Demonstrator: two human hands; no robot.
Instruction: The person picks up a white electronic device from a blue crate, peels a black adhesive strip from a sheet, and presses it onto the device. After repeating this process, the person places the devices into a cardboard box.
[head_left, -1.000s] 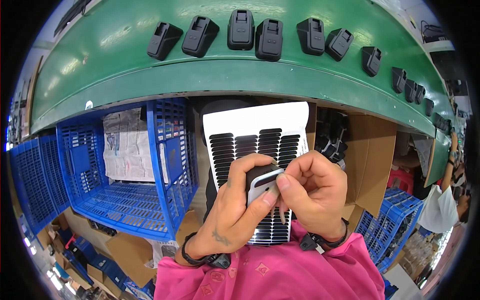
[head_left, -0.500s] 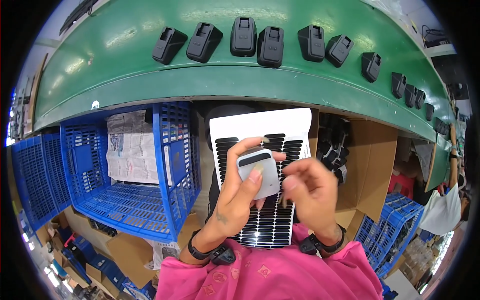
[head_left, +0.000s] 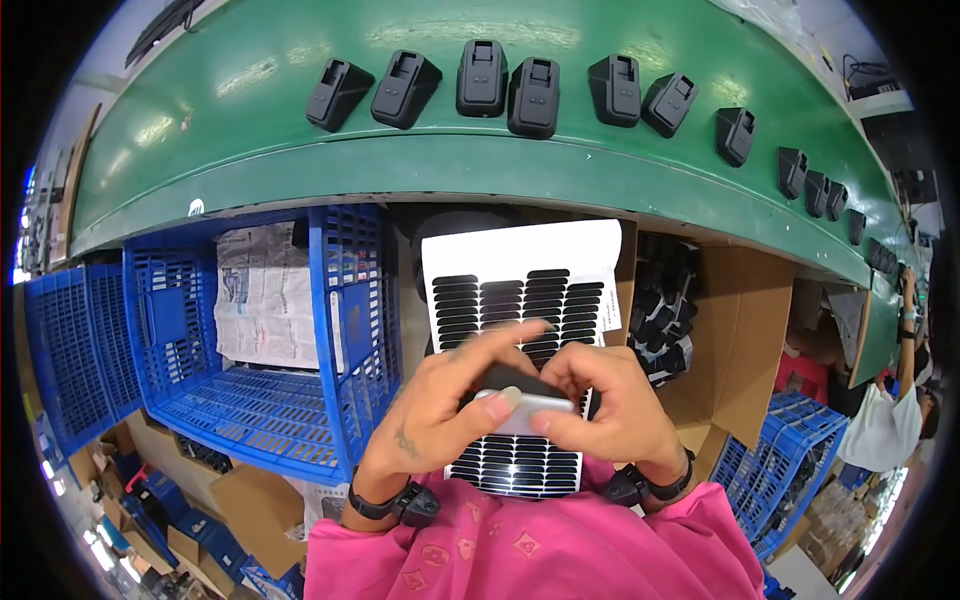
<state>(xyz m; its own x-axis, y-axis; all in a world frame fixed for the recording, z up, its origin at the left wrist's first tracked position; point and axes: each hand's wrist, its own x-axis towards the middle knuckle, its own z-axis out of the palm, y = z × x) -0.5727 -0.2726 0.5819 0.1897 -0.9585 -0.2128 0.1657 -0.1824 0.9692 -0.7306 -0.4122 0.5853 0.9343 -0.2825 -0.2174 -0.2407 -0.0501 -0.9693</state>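
Note:
My left hand (head_left: 430,402) and my right hand (head_left: 622,412) meet over my lap, both gripping a small light-grey device with rounded corners (head_left: 518,416). A darker side of the device faces away from me, partly covered by the fingers. Both thumbs press on its pale face; the right fingertips curl behind it and are partly hidden. Under the hands, a white backing sheet (head_left: 530,252) carries rows of black oblong stickers (head_left: 502,293). It rests across my lap, with some sticker spots bare white. I cannot make out whether a sticker is in the right fingers.
A green workbench (head_left: 260,130) crosses ahead, with a row of black wedge-shaped docks (head_left: 483,80) on it. A blue plastic crate (head_left: 245,415) lined with newspaper stands left. To the right, an open cardboard box (head_left: 735,330) holds black-and-grey parts (head_left: 662,325), near another blue crate (head_left: 785,460).
The device has tipped, so its pale face is now seen narrow, and it has come lower. My right hand has moved in from beside it and taken hold of its right side.

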